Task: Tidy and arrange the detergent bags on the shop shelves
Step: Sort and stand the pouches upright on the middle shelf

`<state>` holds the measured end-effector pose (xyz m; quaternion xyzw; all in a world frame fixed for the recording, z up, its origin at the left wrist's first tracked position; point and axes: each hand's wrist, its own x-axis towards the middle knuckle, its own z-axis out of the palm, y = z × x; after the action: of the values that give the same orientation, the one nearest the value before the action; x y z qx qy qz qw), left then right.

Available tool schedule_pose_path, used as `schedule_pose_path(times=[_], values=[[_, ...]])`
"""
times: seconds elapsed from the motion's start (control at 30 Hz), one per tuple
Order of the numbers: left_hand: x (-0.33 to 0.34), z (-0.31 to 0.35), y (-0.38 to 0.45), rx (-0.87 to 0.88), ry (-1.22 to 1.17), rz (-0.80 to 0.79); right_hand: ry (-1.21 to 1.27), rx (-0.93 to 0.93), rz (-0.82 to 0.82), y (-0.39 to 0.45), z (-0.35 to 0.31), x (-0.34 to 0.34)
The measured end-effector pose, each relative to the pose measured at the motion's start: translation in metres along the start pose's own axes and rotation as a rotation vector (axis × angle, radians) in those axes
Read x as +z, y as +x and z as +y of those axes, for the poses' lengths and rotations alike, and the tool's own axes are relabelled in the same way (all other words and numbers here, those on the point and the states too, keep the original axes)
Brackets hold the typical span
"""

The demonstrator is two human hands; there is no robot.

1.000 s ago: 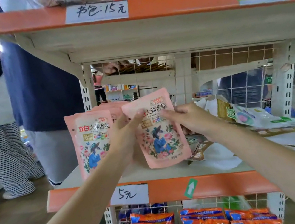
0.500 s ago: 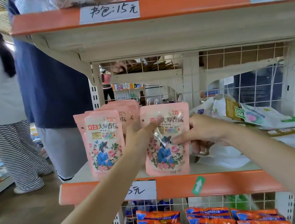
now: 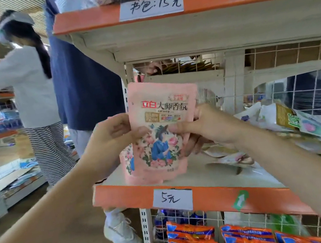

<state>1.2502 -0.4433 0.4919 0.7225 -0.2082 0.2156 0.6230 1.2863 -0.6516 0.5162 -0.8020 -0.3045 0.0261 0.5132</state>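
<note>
Pouches behind front pouch (image 3: 163, 129) mostly hidden, count perhaps several

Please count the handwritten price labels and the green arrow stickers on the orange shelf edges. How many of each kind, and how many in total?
Handwritten price labels: 2, the "15" label on the upper edge and the "5" label on the middle edge.
Green arrow stickers: 1.
Total: 3.

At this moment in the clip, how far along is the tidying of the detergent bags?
Early to midway, I'd judge. Done: at least one pink bag stands upright at the left end of the middle shelf. In hand: the left hand and right hand grip another pink detergent bag in front of it. Left: crumpled, flattened bags lie scattered on the shelf's right side.
</note>
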Motion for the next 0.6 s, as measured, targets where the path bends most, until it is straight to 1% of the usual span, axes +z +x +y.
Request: schedule_pose_path(times=[0.07, 0.13, 0.2, 0.27, 0.3, 0.5, 0.6], values=[[-0.021, -0.013, -0.005, -0.060, 0.041, 0.098, 0.017, 0.016, -0.030, 0.017, 0.000, 0.025], [-0.040, -0.036, -0.004, -0.099, 0.207, 0.174, -0.048, 0.033, -0.024, 0.034, 0.007, 0.046], [-0.051, -0.060, -0.004, -0.195, 0.330, 0.167, -0.122, 0.048, 0.008, 0.045, 0.018, 0.060], [-0.054, -0.082, -0.006, -0.307, 0.431, 0.101, -0.156, 0.058, 0.030, 0.047, 0.031, 0.066], [-0.053, -0.090, -0.008, -0.333, 0.475, 0.071, -0.164, 0.063, 0.034, 0.047, 0.036, 0.066], [-0.043, -0.102, 0.000, -0.327, 0.466, 0.095, -0.151, 0.079, 0.194, 0.048, 0.048, 0.066], [-0.036, -0.103, 0.002, -0.311, 0.513, 0.099, -0.190, 0.088, 0.210, 0.047, 0.054, 0.066]])
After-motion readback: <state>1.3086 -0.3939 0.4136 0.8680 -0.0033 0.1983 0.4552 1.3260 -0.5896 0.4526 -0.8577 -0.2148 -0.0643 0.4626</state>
